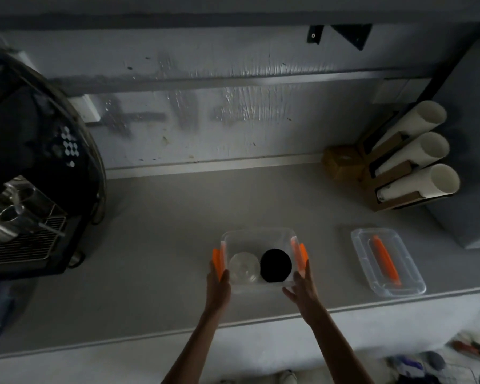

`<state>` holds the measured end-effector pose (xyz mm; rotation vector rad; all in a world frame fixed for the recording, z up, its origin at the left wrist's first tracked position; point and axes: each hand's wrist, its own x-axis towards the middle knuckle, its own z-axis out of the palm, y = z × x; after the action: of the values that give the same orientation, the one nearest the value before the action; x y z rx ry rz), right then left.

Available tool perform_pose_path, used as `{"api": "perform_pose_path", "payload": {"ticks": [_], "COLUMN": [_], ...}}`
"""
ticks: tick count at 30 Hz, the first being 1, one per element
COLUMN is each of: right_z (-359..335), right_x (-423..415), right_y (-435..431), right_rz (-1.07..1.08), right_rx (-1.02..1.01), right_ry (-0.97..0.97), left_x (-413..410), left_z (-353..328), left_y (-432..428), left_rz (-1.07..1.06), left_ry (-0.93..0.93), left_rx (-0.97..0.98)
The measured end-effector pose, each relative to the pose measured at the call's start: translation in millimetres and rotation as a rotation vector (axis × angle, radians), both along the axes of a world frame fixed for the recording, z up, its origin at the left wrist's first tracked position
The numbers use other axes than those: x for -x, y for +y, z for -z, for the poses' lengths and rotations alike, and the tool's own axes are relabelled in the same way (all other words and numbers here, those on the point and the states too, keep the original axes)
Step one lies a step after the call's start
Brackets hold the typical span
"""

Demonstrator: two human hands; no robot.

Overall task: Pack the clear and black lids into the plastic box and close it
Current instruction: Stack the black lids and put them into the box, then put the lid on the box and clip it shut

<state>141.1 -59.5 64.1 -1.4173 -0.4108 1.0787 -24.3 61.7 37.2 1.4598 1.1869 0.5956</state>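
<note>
A clear plastic box with orange side clips stands on the grey counter in front of me. Inside it lie a stack of clear lids on the left and black lids on the right. My left hand holds the box's left side at the orange clip, thumb over the near rim. My right hand holds the right side by the other clip. The box's own clear cover, with an orange handle, lies separately on the counter to the right.
A black coffee machine with a metal drip grate fills the left. Three stacks of white paper cups lie in a cardboard holder at the back right, beside a grey box. The counter's front edge runs below my forearms.
</note>
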Motion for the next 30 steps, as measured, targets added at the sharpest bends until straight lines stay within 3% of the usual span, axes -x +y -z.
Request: {"api": "perform_pose_path", "payload": {"ticks": [6,9,11,14,16,18,21,25,30], "right_z": [4,1,6,34,50,63,85,102,126], "right_x": [-3,-8,-19,-58,-100,-141,-203,-249,-277], "right_y": [-1,2,-1,-23,-49,-78,-121,-143,-150], "right_rz": [-0.005,-0.032,-0.126,-0.2,-0.022,0.241,0.519,0.696,0.719], "right_rx": [-0.008,-0.032,0.009,0.239,0.376,0.418,0.594,0.621,0.62], "right_ry": [0.046,-0.099,-0.183,-0.141,-0.072,-0.084,-0.126,0.047,0.297], "left_x": [0,-7,-13,-32,-58,-96,-187,-315,-431], "left_z": [23,15,14,-1,-20,-34,-44,-34,-2], "left_y": [1,-2,2,6,0,-12,-33,-55,-73], "left_rz": [-0.018,-0.072,-0.216,-0.557,-0.636,-0.475,-0.108,0.378,0.7], "left_ry": [-0.078,-0.098,-0.125,-0.054,0.234,0.512,0.515,0.528,0.694], "left_rx": [-0.072,0.092,0.281,0.392,0.173,-0.25,-0.589,-0.473,-0.329]}}
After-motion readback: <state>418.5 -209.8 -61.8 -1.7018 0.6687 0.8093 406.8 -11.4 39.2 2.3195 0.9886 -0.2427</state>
